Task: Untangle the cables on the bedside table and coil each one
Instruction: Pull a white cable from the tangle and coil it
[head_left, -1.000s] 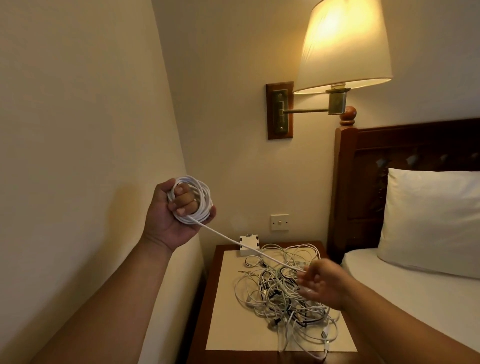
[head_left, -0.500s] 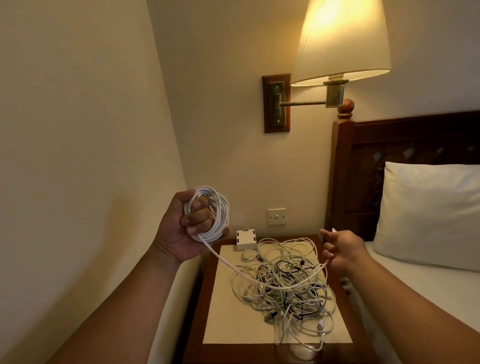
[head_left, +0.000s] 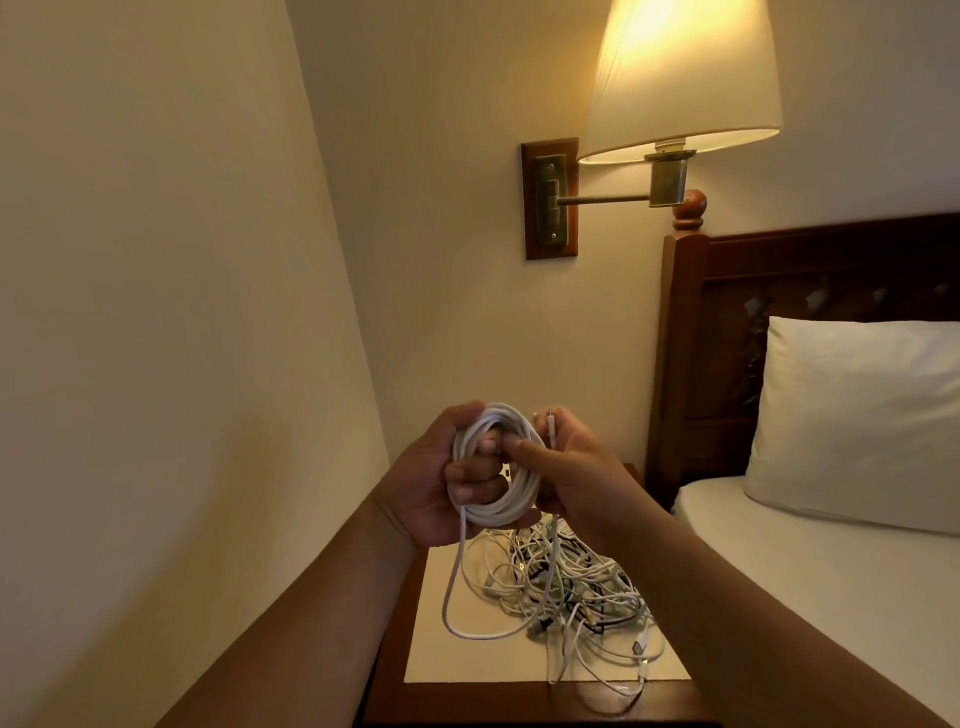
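Observation:
My left hand (head_left: 441, 483) grips a coil of white cable (head_left: 511, 499), held up above the bedside table (head_left: 519, 701). My right hand (head_left: 576, 473) meets the coil from the right and pinches the cable's free end, whose plug (head_left: 549, 423) sticks up above the fingers. A slack loop of the same cable (head_left: 452, 597) hangs from the coil down to the table. Below lies a tangled heap of white and black cables (head_left: 566, 587) on a cream mat (head_left: 441, 660).
A lit wall lamp (head_left: 680, 78) on a swing arm hangs above the table. The wall stands close on the left. A bed with a white pillow (head_left: 857, 421) and dark wooden headboard (head_left: 779, 291) borders the table on the right.
My right hand has risen from over the table and come left to the coil, bringing the cable's end with it. The stretched cable now hangs as a slack loop. The left hand lowered slightly.

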